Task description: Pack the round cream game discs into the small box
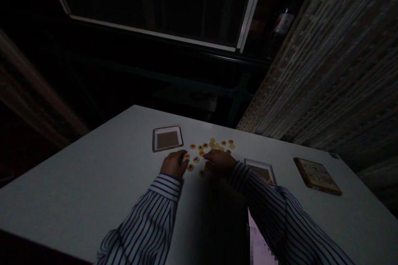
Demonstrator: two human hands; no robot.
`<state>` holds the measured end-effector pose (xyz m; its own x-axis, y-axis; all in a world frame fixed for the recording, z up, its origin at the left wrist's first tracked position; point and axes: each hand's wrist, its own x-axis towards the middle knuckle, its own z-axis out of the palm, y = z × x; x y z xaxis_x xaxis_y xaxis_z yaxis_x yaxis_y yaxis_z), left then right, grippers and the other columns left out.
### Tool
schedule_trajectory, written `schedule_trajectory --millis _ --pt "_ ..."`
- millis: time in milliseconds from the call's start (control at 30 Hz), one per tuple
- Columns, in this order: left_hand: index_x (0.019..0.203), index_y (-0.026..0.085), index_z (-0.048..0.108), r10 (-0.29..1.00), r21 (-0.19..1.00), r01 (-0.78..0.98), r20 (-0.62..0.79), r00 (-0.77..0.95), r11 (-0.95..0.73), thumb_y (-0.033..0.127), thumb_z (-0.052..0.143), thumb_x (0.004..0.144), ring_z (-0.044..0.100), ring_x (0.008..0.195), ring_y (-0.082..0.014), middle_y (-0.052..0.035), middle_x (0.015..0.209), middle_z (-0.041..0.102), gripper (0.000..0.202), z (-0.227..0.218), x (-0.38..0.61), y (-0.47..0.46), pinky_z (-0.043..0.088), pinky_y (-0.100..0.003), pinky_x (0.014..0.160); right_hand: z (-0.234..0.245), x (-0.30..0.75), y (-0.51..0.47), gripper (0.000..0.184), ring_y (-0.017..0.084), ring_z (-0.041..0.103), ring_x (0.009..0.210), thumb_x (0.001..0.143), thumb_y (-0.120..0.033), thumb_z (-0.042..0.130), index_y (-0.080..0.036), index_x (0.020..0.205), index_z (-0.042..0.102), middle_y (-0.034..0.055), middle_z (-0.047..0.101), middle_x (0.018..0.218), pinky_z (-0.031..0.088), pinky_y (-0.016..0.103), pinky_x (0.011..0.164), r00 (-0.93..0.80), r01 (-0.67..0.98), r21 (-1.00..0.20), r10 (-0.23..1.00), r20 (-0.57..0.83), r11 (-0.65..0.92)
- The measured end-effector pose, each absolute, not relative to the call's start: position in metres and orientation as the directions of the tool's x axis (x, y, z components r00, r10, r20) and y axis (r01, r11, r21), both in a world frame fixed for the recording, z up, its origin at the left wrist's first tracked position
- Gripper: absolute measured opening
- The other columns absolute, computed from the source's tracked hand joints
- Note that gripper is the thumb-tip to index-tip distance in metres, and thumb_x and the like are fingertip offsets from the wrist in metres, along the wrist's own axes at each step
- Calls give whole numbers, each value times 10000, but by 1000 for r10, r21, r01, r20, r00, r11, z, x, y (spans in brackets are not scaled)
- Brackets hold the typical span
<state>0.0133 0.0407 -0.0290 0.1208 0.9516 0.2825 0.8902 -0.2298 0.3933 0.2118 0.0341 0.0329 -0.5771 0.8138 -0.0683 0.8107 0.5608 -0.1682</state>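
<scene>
I saw discs (196,160) on the counter (93,174), left hand (174,165) and right hand (220,161) half-curled among them (any grip, I couldn't tell). The right sleeve (280,211) partly hid one tray (258,162); the discs' characters were unreadable.

Both forearms (148,219) stretched forward — left hand (173,164), right hand (221,162) angled inward, fingers (210,156) bent

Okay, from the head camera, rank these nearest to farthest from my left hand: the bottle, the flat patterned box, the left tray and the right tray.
From the left hand:
1. Left tray, just beyond it.
2. Right tray, by the right sleeve.
3. Flat patterned box, farther right.
4. Bottle, far back at the right.
</scene>
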Motion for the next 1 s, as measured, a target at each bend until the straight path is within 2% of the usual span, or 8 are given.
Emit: schedule_trajectory --millis 167,400,567,733,867,1000 --pt "1033 170 566 953 414 882 282 108 -223 292 459 738 543 968 -210 -68 1013 629 338 -28 15 40 408 -329 857 25 199 42 401 212 465 1044 791 -267 394 -128 1153 496 118 534 1137 352 328 855 -591 799 -188 804 -68 571" --pt "1017 162 575 944 465 855 322 77 -229 281 460 739 562 930 -216 -79 969 641 323 -29 16 39 426 -327 818 16 187 49 376 205 493 1012 787 -251 392 -133 1117 529 114 560 1095 368 316 838 -600 788 -192 800 -21 585" --pt "1011 150 565 902 492 827 429 40 -271 328 467 745 565 913 -215 -93 976 633 334 -26 17 38 422 -339 820 17 187 50 361 201 504 994 779 -237 402 -144 1099 542 109 572 1076 373 312 835 -583 801 -180 812 -20 571" --pt "1005 141 550 836 511 790 548 4 -339 353 491 745 559 910 -212 -97 964 623 341 -20 21 34 425 -342 816 18 192 49 357 201 506 995 771 -233 430 -147 1098 544 109 571 1082 370 326 848 -546 808 -229 836 53 543" --pt "1015 145 519 779 490 764 626 26 -419 345 519 742 565 878 -199 -84 928 626 338 -14 25 28 437 -331 798 21 198 46 301 181 535 948 793 -229 418 -160 1038 580 88 607 1023 380 313 836 -537 765 -328 830 150 555" --pt "1014 144 504 718 434 744 690 87 -507 327 541 741 567 852 -185 -83 910 628 331 -7 32 19 449 -316 775 28 204 41 247 152 577 847 797 -272 443 -184 953 614 44 647 915 425 276 754 -446 658 -596 876 184 461"
